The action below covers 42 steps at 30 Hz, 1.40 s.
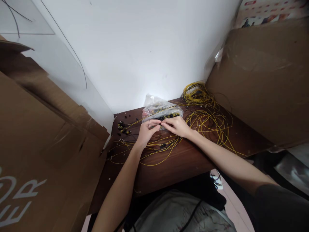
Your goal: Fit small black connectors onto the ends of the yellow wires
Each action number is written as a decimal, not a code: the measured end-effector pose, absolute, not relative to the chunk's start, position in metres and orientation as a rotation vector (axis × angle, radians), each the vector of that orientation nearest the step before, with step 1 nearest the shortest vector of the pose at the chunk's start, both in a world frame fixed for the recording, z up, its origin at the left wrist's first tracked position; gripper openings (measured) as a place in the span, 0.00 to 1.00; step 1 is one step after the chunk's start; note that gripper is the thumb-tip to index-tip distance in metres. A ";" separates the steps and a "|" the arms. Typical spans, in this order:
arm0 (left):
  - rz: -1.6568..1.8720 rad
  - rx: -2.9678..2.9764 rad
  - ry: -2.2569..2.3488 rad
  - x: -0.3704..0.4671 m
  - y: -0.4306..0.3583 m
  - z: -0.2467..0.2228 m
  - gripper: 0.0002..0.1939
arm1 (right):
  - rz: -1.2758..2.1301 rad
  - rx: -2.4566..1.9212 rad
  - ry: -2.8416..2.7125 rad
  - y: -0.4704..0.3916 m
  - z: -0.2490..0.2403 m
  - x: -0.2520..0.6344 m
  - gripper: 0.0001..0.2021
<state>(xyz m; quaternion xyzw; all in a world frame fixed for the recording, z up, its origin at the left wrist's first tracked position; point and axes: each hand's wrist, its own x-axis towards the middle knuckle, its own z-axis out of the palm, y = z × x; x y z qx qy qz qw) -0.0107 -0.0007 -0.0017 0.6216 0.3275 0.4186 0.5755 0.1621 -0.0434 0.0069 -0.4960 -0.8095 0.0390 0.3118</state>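
Note:
My left hand (147,131) and my right hand (177,126) meet over the brown table, fingertips pinched close together on something small and dark that I cannot make out. Just behind them lies a clear plastic bag (154,103) with black and yellow small parts. Yellow and black wires (156,141) run across the table beneath and in front of my hands. Left of my left hand sits a scatter of small black and yellow parts (123,128). A thin dark wire rises in a loop near my left fingers.
A coil of yellow wire (194,91) rests at the back right, with looser loops (210,125) nearer. Large cardboard boxes stand left (48,135) and right (260,77) of the table (178,161). A white wall (145,48) rises behind.

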 end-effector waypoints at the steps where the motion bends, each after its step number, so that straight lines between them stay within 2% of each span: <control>1: 0.975 1.460 0.773 -0.011 -0.001 -0.002 0.11 | 0.106 -1.312 -2.126 -0.043 0.007 0.162 0.16; 15: 0.983 1.569 0.839 -0.010 0.000 -0.003 0.12 | 0.081 -1.276 -2.116 -0.043 0.006 0.162 0.15; 33: 0.983 1.529 0.807 -0.007 0.000 -0.004 0.09 | -0.011 -1.439 -1.974 -0.041 0.005 0.163 0.15; 42: 0.950 1.501 0.854 -0.008 0.001 -0.004 0.09 | 0.085 -1.384 -2.022 -0.039 0.004 0.164 0.11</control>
